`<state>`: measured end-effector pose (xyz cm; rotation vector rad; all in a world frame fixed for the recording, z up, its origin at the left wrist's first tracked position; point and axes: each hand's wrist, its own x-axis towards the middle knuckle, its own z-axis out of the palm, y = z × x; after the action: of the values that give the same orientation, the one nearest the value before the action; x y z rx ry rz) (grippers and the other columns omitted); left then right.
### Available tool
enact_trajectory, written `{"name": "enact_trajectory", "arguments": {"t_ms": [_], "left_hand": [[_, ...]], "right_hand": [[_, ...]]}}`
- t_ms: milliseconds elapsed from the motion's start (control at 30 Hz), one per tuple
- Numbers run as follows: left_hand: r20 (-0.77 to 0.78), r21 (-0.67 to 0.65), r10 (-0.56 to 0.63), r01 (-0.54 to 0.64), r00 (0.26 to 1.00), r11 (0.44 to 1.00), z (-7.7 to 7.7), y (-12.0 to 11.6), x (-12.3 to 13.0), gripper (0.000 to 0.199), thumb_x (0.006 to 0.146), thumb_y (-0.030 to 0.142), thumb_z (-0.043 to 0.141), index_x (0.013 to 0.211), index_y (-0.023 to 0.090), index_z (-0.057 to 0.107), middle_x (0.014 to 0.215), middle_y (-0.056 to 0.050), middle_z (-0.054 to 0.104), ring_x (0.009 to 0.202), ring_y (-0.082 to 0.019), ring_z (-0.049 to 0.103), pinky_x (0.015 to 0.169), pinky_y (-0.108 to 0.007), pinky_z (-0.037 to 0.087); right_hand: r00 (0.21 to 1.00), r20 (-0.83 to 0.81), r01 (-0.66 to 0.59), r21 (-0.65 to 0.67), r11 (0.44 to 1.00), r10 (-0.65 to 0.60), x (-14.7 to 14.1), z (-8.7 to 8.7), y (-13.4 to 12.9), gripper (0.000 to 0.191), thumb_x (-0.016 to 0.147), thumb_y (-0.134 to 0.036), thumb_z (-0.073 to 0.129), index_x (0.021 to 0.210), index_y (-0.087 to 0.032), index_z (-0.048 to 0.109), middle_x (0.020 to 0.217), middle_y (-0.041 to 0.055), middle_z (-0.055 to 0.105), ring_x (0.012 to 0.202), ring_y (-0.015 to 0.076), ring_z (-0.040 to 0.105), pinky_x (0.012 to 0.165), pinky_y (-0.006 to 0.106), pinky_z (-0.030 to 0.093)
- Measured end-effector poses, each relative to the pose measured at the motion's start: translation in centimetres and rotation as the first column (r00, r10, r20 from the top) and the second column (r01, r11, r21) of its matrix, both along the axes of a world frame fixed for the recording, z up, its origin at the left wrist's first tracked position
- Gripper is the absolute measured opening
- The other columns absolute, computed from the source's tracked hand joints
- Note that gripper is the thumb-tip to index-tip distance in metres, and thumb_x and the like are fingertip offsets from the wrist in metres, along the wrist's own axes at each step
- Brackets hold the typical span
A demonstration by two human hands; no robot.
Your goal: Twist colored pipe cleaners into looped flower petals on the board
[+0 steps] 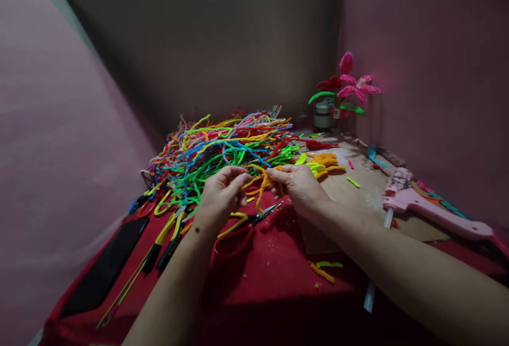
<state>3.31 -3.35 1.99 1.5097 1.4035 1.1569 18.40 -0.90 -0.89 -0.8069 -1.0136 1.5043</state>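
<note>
Between my two hands are orange pipe cleaners (262, 186), bent and crossing one another, with loose ends hanging down. My left hand (225, 195) pinches one orange strand between thumb and forefinger. On the other side, my right hand (296, 187) is closed on the orange bundle, its fingertips partly hidden. Scissors with red handles (238, 242) lie on the red cloth (262, 277) just below the hands, blades pointing right. A large heap of colourful pipe cleaners (222, 147) spreads behind my left hand. Orange and yellow petal-like pieces (326, 160) rest beyond my right hand.
A pink glue gun (433, 213) lies at right on brown cardboard (369, 203). Pliers (165, 234) and a black phone (105, 266) are at left. Pink pipe-cleaner flowers (358, 89) stand at the back by a small grey container (323, 115). Orange and yellow scraps (324, 272) lie in front.
</note>
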Motion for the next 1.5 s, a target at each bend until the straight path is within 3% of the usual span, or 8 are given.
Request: {"name": "enact_trajectory", "arguments": {"t_ms": [133,300,733,900,1133,1267,1400,1500], "left_hand": [[0.176,-0.207,-0.218,0.252,0.960,0.945,-0.6,-0.4,1.2,0.024,0.072,0.035,0.061,0.080,0.014,0.054,0.051,0.003,0.055,0.037,-0.007,0.048,0.035,-0.016,0.032],[0.168,-0.177,-0.224,0.253,0.960,0.951,-0.8,-0.4,1.5,0.021,0.073,0.031,0.060,0.067,0.014,0.050,0.053,0.003,0.055,0.030,-0.002,0.038,0.029,-0.014,0.024],[0.298,-0.255,-0.299,0.378,0.906,0.890,-0.7,-0.3,0.8,0.012,0.073,0.023,0.058,0.068,0.015,0.050,0.045,0.005,0.051,0.025,-0.002,0.030,0.025,-0.013,0.020],[0.330,-0.179,-0.273,0.343,0.904,0.922,-1.0,-0.1,0.4,0.013,0.074,0.024,0.058,0.074,0.014,0.052,0.054,0.003,0.057,0.027,-0.001,0.037,0.029,-0.013,0.024],[0.187,-0.119,-0.160,0.184,0.969,0.976,-0.3,-0.3,0.4,0.011,0.072,0.021,0.057,0.075,0.014,0.049,0.057,0.001,0.060,0.031,-0.005,0.045,0.031,-0.015,0.027],[0.130,-0.094,-0.141,0.154,0.981,0.984,-0.1,-0.5,0.5,0.011,0.071,0.020,0.056,0.073,0.015,0.047,0.053,0.002,0.059,0.029,-0.005,0.042,0.029,-0.016,0.026],[0.119,-0.064,-0.126,0.135,0.985,0.989,-0.3,-0.5,0.7,0.010,0.071,0.019,0.056,0.072,0.016,0.046,0.049,0.003,0.058,0.027,-0.006,0.040,0.027,-0.016,0.026],[0.108,-0.052,-0.130,0.136,0.986,0.989,-0.5,-0.6,1.0,0.009,0.070,0.018,0.055,0.070,0.016,0.046,0.047,0.004,0.057,0.026,-0.007,0.040,0.027,-0.017,0.028]], "right_hand": [[0.997,0.063,-0.037,0.051,0.998,0.034,-0.1,0.1,-0.4,0.025,0.067,-0.029,0.064,0.051,-0.014,0.054,0.043,-0.0007,0.052,0.036,0.0070,0.042,0.038,0.022,0.032],[0.999,0.042,-0.017,0.111,0.994,0.013,0.0,0.0,-0.2,0.029,0.071,-0.037,0.060,0.055,-0.013,0.057,0.046,-0.0001,0.053,0.039,0.0075,0.043,0.040,0.022,0.030],[0.999,-0.052,0.001,0.025,1.000,0.000,0.0,-0.8,0.4,0.029,0.066,-0.040,0.066,0.059,-0.014,0.055,0.048,-0.0012,0.054,0.040,0.0083,0.046,0.041,0.022,0.034],[0.994,-0.022,-0.106,0.093,0.990,0.108,0.1,-0.5,0.4,0.033,0.067,-0.045,0.063,0.062,-0.014,0.057,0.055,0.0000,0.056,0.047,0.0084,0.047,0.047,0.023,0.037],[0.966,0.229,-0.139,0.054,0.989,0.123,0.5,0.1,0.0,0.014,0.062,-0.025,0.066,0.061,-0.013,0.061,0.051,-0.0026,0.053,0.038,0.0043,0.037,0.037,0.021,0.026],[0.971,0.135,-0.207,0.045,0.977,0.199,0.6,0.1,0.1,0.011,0.061,-0.020,0.067,0.060,-0.012,0.059,0.048,-0.0028,0.052,0.037,0.0061,0.042,0.037,0.021,0.033],[0.964,-0.066,-0.261,-0.069,0.963,0.256,0.6,0.0,0.0,0.019,0.058,-0.019,0.072,0.064,-0.013,0.055,0.057,0.0009,0.061,0.047,0.0121,0.056,0.050,0.029,0.049],[0.945,-0.150,-0.306,-0.096,0.947,0.290,0.5,-0.3,0.0,0.020,0.058,-0.018,0.074,0.064,-0.013,0.055,0.058,0.0020,0.062,0.049,0.0127,0.059,0.054,0.029,0.049]]}}
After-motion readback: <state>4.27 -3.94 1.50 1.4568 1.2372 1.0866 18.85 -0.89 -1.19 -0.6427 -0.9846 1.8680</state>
